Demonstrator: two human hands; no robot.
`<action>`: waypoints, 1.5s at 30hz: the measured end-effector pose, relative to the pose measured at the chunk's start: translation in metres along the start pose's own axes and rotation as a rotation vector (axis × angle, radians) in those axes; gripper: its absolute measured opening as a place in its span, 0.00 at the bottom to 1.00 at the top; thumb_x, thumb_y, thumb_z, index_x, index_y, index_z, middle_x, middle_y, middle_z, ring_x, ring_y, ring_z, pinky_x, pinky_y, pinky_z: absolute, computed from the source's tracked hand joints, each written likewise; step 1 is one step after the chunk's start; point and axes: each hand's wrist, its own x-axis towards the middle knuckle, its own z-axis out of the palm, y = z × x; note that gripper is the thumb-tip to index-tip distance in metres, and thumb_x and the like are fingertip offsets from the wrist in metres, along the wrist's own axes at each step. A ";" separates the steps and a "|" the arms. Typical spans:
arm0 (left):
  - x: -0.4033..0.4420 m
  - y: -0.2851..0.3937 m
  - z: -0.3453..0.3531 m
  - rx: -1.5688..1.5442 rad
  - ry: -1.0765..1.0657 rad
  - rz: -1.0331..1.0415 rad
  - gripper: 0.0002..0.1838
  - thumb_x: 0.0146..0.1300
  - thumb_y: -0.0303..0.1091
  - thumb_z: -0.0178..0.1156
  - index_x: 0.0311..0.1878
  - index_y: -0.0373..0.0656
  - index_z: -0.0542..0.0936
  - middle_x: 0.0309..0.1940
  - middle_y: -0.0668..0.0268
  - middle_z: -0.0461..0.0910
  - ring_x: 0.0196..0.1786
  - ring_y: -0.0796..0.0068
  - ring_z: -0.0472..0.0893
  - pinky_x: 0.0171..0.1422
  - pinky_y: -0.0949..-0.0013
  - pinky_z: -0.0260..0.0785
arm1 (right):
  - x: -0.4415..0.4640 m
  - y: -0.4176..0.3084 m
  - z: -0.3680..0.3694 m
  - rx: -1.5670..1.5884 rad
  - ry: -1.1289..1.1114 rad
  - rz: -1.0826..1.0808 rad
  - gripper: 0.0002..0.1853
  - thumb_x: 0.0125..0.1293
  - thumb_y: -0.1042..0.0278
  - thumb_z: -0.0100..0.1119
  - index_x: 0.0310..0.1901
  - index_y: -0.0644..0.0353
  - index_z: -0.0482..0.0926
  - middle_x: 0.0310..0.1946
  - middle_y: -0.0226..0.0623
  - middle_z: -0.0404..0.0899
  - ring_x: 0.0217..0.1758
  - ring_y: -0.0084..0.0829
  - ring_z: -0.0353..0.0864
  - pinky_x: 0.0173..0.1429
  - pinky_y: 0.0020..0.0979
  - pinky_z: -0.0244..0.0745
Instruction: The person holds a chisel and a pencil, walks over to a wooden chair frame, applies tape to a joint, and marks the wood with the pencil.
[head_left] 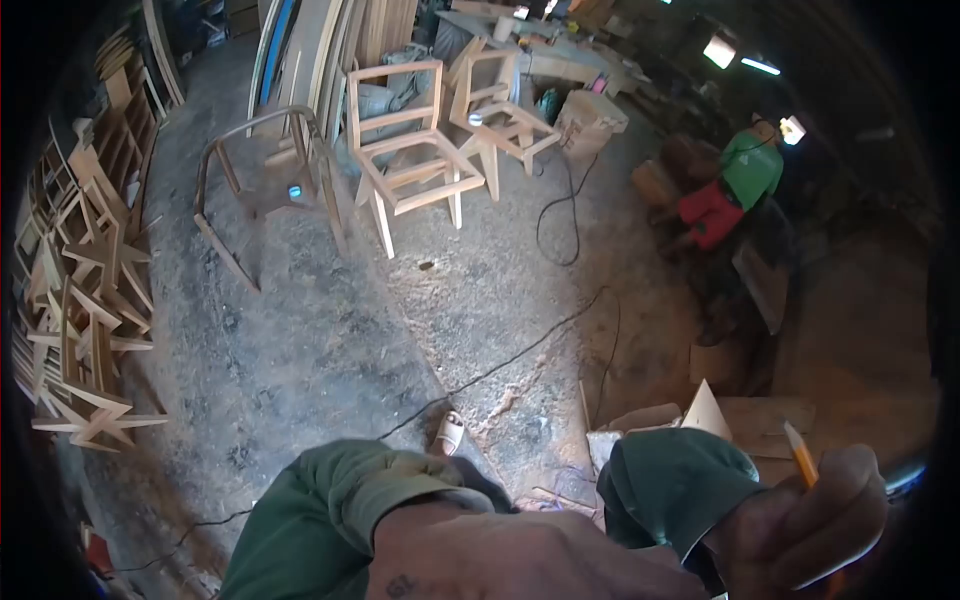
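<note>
At the lower right, my right hand (pixel 825 525) is closed around a yellow-orange pencil (pixel 801 456), its pointed end upward. My left arm, bare below a rolled green cuff, crosses the bottom of the view toward the right. What shows of my left hand (pixel 630 572) is at the bottom edge, and its fingers are hidden. Green cloth (pixel 675 485) lies beside my right hand. A pale, pointed wooden piece (pixel 706 410) stands just beyond it, near boards (pixel 765 415) on the right.
Two bare wooden chair frames (pixel 412 180) (pixel 500 105) and a darker curved frame (pixel 215 175) stand ahead. Wooden parts (pixel 95 330) are piled left. A black cable (pixel 500 365) crosses the floor near a sandalled foot (pixel 450 432). A person in green (pixel 750 170) is at the right.
</note>
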 end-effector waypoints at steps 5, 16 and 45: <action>0.036 -0.033 -0.048 0.094 0.360 0.168 0.28 0.66 0.43 0.67 0.42 0.15 0.81 0.36 0.36 0.80 0.32 0.52 0.81 0.33 0.60 0.73 | 0.039 0.080 -0.019 0.095 -0.049 0.129 0.07 0.64 0.71 0.59 0.31 0.47 0.71 0.22 0.27 0.72 0.12 0.17 0.57 0.18 0.24 0.46; 0.145 0.029 -0.295 0.461 -0.041 -0.246 0.15 0.69 0.34 0.65 0.38 0.28 0.85 0.34 0.48 0.83 0.34 0.60 0.84 0.39 0.63 0.75 | 0.074 0.317 -0.031 0.823 0.177 -0.374 0.14 0.43 0.83 0.67 0.18 0.55 0.70 0.21 0.22 0.76 0.07 0.14 0.66 0.08 0.19 0.43; 0.332 -0.105 -0.777 0.125 0.074 -0.518 0.17 0.66 0.38 0.66 0.46 0.29 0.83 0.42 0.45 0.82 0.41 0.56 0.84 0.47 0.59 0.77 | 0.199 0.803 -0.228 0.185 0.137 -0.075 0.12 0.63 0.74 0.55 0.20 0.56 0.76 0.18 0.28 0.77 0.10 0.17 0.66 0.17 0.19 0.55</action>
